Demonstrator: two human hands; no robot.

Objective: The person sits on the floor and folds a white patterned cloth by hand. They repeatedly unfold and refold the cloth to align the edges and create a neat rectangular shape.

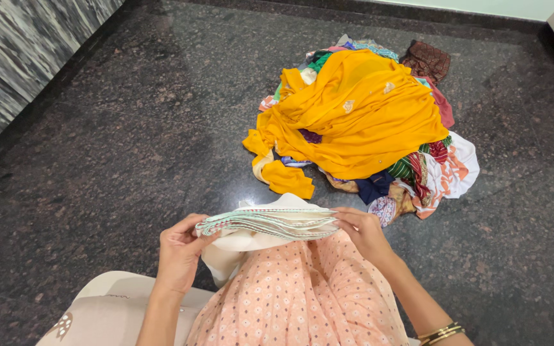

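Observation:
A cream cloth (270, 221) with a green and red patterned border lies gathered in folds across my lap. My left hand (179, 253) grips its left end and my right hand (365, 232) pinches its right end, holding the folded edge stretched between them. Part of the cloth hangs down beside my left hand. My lap is covered by a peach dotted garment (302, 295).
A heap of clothes (367, 122) lies on the dark speckled stone floor (110, 147) ahead, topped by a large orange-yellow cloth. A beige cushion (107, 314) sits at my lower left. A striped wall runs along the left edge.

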